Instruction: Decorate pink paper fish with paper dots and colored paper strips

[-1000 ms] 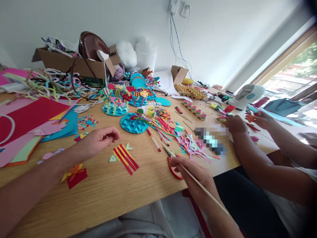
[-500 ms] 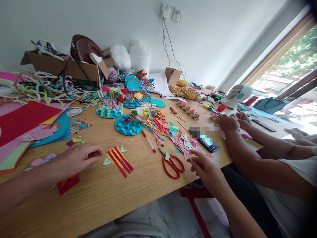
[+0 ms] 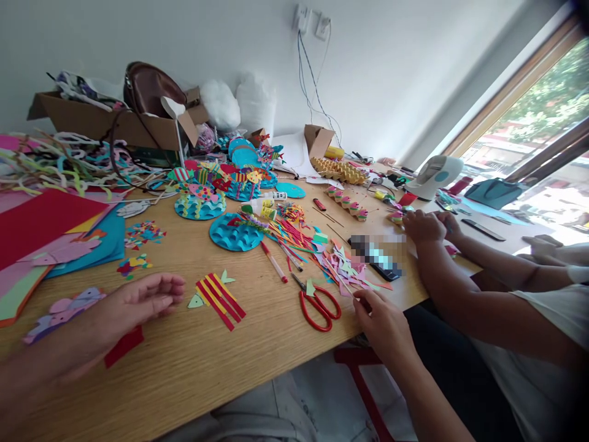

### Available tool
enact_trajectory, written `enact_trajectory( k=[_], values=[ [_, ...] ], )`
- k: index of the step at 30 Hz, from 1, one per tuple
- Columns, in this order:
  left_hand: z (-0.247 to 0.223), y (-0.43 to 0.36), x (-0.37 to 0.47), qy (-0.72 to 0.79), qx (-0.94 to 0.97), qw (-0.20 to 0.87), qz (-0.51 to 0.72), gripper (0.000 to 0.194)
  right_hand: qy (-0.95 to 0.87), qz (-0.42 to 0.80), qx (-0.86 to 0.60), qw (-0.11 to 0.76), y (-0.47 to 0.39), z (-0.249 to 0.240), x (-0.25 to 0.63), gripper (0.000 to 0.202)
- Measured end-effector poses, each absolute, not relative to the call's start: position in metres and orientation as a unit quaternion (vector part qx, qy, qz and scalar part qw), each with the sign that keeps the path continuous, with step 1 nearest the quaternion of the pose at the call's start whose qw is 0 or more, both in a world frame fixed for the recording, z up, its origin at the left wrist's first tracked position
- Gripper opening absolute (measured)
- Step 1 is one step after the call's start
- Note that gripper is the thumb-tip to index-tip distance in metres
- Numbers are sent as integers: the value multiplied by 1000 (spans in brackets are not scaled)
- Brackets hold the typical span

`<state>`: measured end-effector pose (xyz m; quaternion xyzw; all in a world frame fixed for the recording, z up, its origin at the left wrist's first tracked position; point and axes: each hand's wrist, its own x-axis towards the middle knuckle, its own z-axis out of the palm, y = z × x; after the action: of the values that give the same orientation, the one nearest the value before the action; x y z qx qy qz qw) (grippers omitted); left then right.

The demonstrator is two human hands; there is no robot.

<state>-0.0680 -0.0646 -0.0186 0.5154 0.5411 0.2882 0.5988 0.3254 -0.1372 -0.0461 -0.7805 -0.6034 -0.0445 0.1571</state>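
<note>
My left hand (image 3: 140, 302) hovers over the table, palm turned inward, fingers loosely curved and apart with nothing in them. Just right of it lie red and yellow paper strips (image 3: 221, 299), side by side, with a pale green paper fish head (image 3: 196, 301) and a pale green tail (image 3: 226, 277). Part of a red paper piece (image 3: 124, 347) shows below my left wrist. Near the table edge, my right hand (image 3: 381, 319) pinches a thin wooden stick (image 3: 339, 276) that points toward the paper scraps. Red-handled scissors (image 3: 318, 307) lie left of that hand.
Pink and purple paper scraps (image 3: 347, 264), a dark phone (image 3: 377, 261) and blue egg-tray discs (image 3: 234, 233) with paper fish stand around. Coloured paper sheets (image 3: 50, 227) are stacked at left. Another person's hands (image 3: 426, 227) work at the right.
My left hand has turned, its fingers opening and the thumb coming apart. My right hand stays nearly in place with the stick. The view has shifted slightly.
</note>
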Motion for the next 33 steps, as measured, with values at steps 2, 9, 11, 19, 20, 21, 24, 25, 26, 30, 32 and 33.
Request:
enact_trajectory(
  k=[2,9,11,19,20,21,24,25,26,30,32,33],
  values=[
    [-16,-69,-68,533,465,633,315,35,-616,-33,-772,153,-136,-46,322,19],
    [-5,-86,-63,528,378,701,295,45,-659,-18,-740,133,-133,-46,319,22],
    [-1,-90,-61,524,355,710,309,48,-678,-11,-715,171,-134,-39,314,23],
    [2,-96,-56,512,311,732,324,52,-755,159,-594,229,-113,0,237,17],
    [1,-95,-57,510,312,733,325,52,-762,166,-584,226,-106,2,227,16],
    [-1,-94,-57,508,314,733,325,52,-773,169,-572,216,-99,3,217,16],
    [-4,-92,-58,502,313,740,320,53,-799,160,-552,175,-77,1,195,18],
    [-5,-91,-59,500,312,743,318,54,-807,158,-545,163,-70,0,190,19],
    [-5,-91,-59,498,311,746,316,54,-814,155,-540,151,-64,-1,185,20],
    [-3,-93,-59,503,323,737,314,53,-824,138,-537,118,-45,-10,174,23],
    [1,-95,-60,510,335,730,306,54,-829,132,-532,112,-37,-15,169,26],
    [2,-97,-60,514,340,727,301,54,-834,129,-526,109,-33,-18,167,27]
  ],
)
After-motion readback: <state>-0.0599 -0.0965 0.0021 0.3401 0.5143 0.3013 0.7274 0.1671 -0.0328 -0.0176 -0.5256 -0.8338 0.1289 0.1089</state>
